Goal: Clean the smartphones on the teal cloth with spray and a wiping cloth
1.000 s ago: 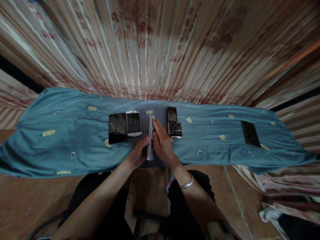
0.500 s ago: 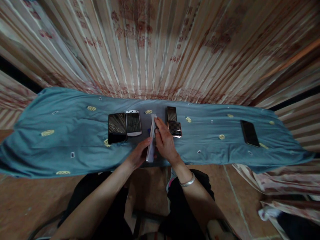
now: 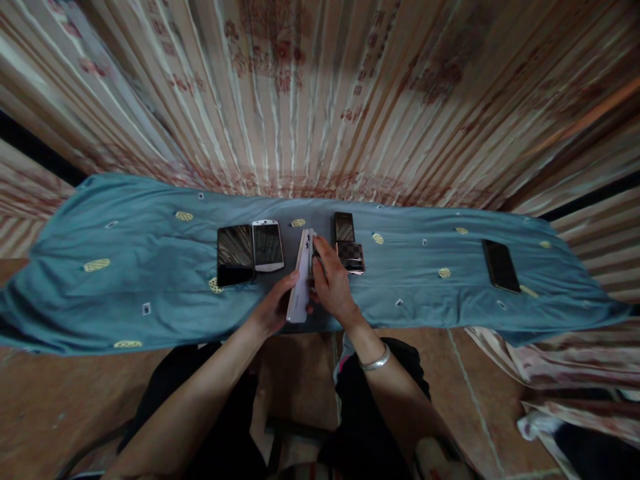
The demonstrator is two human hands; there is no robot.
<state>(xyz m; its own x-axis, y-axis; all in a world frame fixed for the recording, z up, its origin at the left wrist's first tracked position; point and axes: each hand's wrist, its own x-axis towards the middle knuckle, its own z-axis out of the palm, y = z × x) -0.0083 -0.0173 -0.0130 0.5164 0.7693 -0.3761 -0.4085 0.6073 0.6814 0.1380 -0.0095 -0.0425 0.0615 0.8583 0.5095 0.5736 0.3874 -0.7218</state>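
Note:
Both my hands hold a white phone [image 3: 301,280] tilted up on its long edge above the teal cloth [image 3: 125,273]. My left hand [image 3: 273,308] grips its near end from the left. My right hand [image 3: 333,283] presses against its right face, and a silver bracelet [image 3: 374,363] circles that wrist. Left of the held phone a black phone [image 3: 235,255] and a white-framed phone [image 3: 267,246] lie flat, side by side. Just right of my right hand lies a dark phone with a checkered case [image 3: 347,244].
Another black phone [image 3: 501,266] lies far right on the cloth. A striped, patterned curtain [image 3: 320,100] hangs behind. Brown floor [image 3: 45,400] lies below the cloth's near edge, with crumpled fabric [image 3: 560,393] at the lower right. My dark-clothed lap [image 3: 225,427] is beneath my arms.
The white phone has tilted further, its broad face turning more to the left and toward me. My hands shifted slightly around it.

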